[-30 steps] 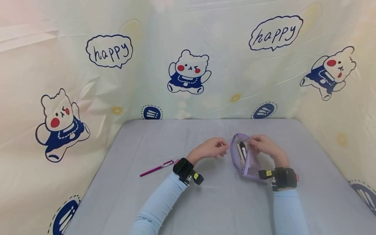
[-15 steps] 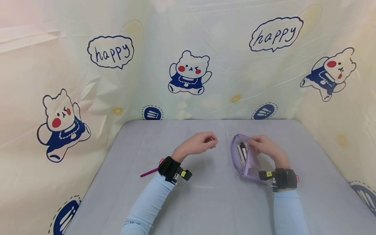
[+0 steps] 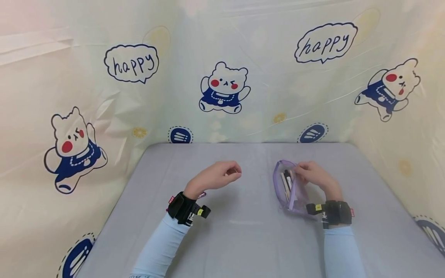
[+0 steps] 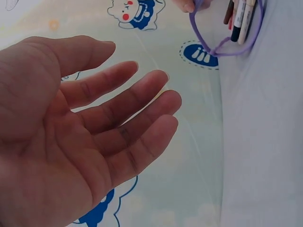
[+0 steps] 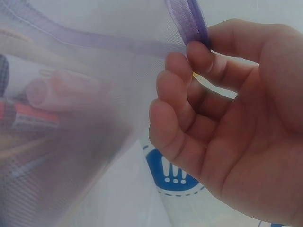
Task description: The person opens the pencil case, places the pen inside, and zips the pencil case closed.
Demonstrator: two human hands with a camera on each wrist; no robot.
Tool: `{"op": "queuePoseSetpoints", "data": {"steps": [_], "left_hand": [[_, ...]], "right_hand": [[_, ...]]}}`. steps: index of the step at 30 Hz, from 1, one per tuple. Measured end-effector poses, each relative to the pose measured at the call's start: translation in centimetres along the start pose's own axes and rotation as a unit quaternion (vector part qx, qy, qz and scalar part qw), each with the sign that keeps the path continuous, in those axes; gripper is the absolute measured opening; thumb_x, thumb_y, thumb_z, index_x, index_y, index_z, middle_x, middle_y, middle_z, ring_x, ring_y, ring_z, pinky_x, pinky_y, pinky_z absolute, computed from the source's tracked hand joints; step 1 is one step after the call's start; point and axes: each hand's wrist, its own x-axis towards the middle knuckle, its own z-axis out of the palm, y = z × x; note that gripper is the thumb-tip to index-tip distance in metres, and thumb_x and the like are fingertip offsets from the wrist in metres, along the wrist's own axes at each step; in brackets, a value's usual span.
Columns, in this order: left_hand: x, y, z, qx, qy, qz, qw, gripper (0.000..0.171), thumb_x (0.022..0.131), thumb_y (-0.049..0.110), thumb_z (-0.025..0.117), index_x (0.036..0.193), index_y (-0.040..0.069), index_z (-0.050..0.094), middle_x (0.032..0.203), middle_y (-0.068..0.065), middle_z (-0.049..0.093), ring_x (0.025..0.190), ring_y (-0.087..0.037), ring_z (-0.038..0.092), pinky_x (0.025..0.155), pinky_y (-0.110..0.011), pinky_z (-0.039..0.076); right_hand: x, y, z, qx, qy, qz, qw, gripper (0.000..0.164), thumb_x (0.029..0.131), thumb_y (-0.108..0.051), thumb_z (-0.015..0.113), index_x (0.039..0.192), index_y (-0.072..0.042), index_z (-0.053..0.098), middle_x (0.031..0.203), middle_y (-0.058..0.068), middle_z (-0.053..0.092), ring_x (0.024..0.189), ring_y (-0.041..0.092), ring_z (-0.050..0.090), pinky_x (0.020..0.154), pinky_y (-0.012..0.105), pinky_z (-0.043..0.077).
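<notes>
My right hand (image 3: 314, 173) pinches the rim of a purple mesh pencil case (image 3: 299, 202), which stands with its mouth spread apart on the right of the table. In the right wrist view the thumb and fingertips hold its zipper edge (image 5: 189, 23). Several pens and markers (image 3: 286, 183) lie inside the case. My left hand (image 3: 214, 174) hovers left of the case, apart from it. Its fingers are relaxed and spread around nothing in the left wrist view. Below the left wrist lies a magenta pen (image 3: 202, 195), mostly hidden by the wrist and its camera band.
A grey cloth covers the table (image 3: 250, 239). Behind and on both sides hangs a pale curtain (image 3: 271, 77) printed with bears and lettering.
My left hand has moved leftward from beside the pencil case, and its wrist now covers most of the magenta pen. The right hand and the case have stayed in place.
</notes>
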Motion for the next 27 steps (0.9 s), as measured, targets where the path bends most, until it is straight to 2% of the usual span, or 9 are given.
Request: {"op": "queuePoseSetpoints", "data": {"steps": [14,20,27], "left_hand": [[-3.3,-3.1,-0.1,0.027,0.009,-0.049,0.9984,0.024,0.1,0.032,0.056,0.116,0.016,0.064,0.109,0.001,0.069,0.098,-0.013,0.062,0.086,-0.033,0.053],[-4.8,-4.6,-0.3,0.053,0.014,-0.092,0.9943,0.027,0.099,0.031,0.057,0.117,0.013,0.063,0.109,-0.003,0.069,0.092,-0.013,0.063,0.084,-0.034,0.054],[-6.0,-6.7,-0.4,0.098,0.034,-0.114,0.9881,0.023,0.097,0.027,0.059,0.113,0.01,0.064,0.102,-0.003,0.07,0.091,-0.016,0.062,0.087,-0.038,0.053]], "right_hand": [[0.2,-0.3,0.0,0.01,0.0,-0.01,1.0,0.027,0.1,-0.018,0.051,0.083,0.0,0.059,0.069,0.007,0.057,0.067,0.021,0.055,0.065,0.034,0.051],[-0.1,-0.1,0.0,0.018,-0.002,0.002,1.0,0.027,0.1,-0.019,0.051,0.083,0.0,0.059,0.07,0.009,0.057,0.068,0.022,0.056,0.065,0.034,0.051],[0.0,0.3,-0.2,0.015,-0.001,0.003,1.0,0.028,0.101,-0.021,0.051,0.085,0.0,0.06,0.072,0.008,0.058,0.071,0.021,0.056,0.065,0.033,0.051]]}}
